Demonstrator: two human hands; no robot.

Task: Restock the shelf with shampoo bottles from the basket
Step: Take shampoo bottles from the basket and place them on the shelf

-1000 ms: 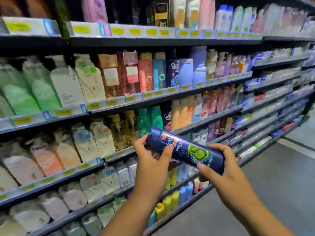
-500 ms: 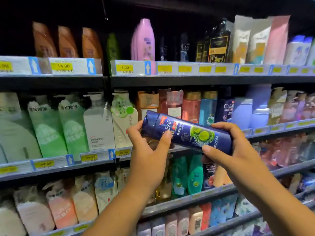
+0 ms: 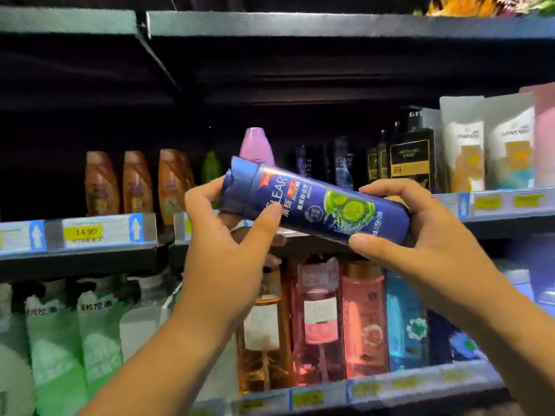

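While standing before the upper shelf [image 3: 510, 228], holding a blue Clear shampoo bottle [image 3: 318, 205] sideways in the air, not yet placed.

Gripping the flip-cap end with the left hand [image 3: 222, 250], with the thumb across the label; clasping the base end with the right hand [image 3: 420, 235], fingers curled over the top. Probably kept level to read the label and to find its row, perhaps near the dark Clear bottles [image 3: 344, 166] beside the pink bottle [image 3: 256, 144]. Glossy smooth plastic, rounded body, flat base: likely slippery, yet easy to stand upright.
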